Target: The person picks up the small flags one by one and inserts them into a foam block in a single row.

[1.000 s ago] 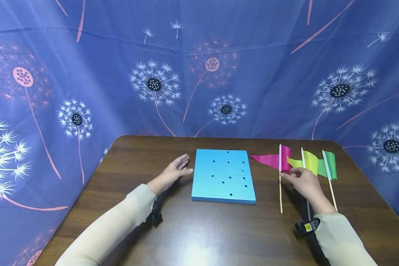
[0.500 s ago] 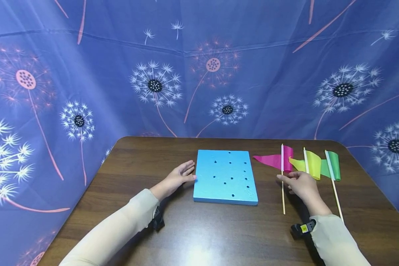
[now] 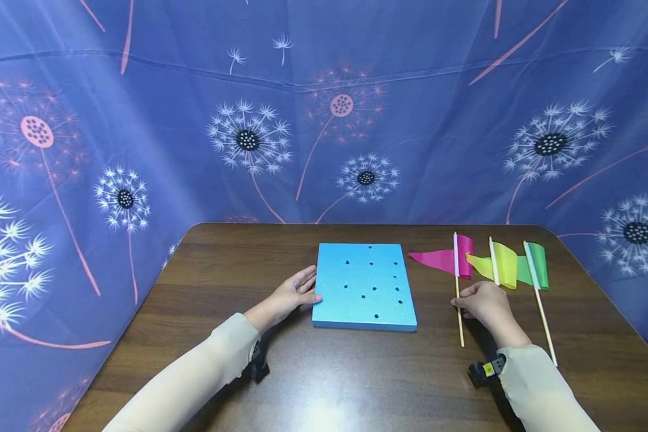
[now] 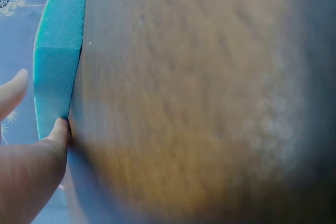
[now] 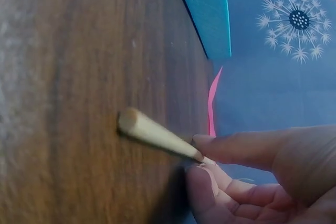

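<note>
A light blue square board (image 3: 332,270) with several small dark holes lies on the table. My left hand (image 3: 283,299) rests at its left side with fingers extended. In the left wrist view, a fingertip touches the side face of the board (image 4: 58,72). My right hand (image 3: 487,305) pinches the thin wooden stick of the pink pennant flag (image 3: 464,257), which lies right of the board. In the right wrist view, the stick (image 5: 160,136) runs between thumb and fingers, its round lower end toward the camera. The hand hides the lower stick of the yellow flag (image 3: 506,264).
A green pennant flag (image 3: 539,267) lies at the far right, partly under the yellow one's edge. The brown wooden table (image 3: 232,258) ends at a blue dandelion-print cloth (image 3: 189,120) behind it.
The right hand has slid slightly toward me along the pink flag's stick. The left hand has come in from beside the board until it meets the board's left edge.
</note>
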### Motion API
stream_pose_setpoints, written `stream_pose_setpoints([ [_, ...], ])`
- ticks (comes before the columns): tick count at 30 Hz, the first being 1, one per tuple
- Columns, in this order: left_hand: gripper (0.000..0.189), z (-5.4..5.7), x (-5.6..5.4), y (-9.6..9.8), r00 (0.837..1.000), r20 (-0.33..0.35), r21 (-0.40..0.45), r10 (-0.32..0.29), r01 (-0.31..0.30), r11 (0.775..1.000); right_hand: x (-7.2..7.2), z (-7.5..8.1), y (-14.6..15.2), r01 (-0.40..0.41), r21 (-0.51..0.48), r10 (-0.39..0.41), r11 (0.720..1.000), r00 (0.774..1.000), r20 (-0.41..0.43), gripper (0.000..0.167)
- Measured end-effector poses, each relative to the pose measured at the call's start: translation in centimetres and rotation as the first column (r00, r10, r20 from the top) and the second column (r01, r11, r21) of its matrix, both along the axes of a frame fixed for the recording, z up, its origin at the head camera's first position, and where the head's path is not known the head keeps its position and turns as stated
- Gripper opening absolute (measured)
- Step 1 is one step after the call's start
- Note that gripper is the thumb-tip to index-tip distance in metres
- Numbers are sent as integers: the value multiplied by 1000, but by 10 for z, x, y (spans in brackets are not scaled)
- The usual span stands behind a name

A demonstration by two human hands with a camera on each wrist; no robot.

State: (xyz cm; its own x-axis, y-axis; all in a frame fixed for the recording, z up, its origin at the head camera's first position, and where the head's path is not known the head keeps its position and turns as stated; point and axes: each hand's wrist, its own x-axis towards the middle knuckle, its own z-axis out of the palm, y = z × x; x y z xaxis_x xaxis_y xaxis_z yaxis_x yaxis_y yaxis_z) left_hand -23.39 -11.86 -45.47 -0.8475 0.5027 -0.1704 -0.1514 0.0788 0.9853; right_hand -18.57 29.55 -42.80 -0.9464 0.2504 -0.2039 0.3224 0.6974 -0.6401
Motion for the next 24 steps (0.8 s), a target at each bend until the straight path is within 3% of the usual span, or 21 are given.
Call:
stream_pose_setpoints([
  [11, 82, 1, 3, 0, 1000, 0, -24, -21, 21, 999, 0, -3, 7, -3, -156, 6, 988, 1000, 19, 24],
  [18, 82, 0, 2, 1, 1000, 0, -28, -24, 24, 999, 0, -5, 15, -6, -323, 20, 946, 999, 39, 29],
  [24, 81, -2, 2, 1, 1000, -9, -7, -20, 19, 1000, 0, -5, 21, -18, -405, 43, 914, 998, 53, 32],
])
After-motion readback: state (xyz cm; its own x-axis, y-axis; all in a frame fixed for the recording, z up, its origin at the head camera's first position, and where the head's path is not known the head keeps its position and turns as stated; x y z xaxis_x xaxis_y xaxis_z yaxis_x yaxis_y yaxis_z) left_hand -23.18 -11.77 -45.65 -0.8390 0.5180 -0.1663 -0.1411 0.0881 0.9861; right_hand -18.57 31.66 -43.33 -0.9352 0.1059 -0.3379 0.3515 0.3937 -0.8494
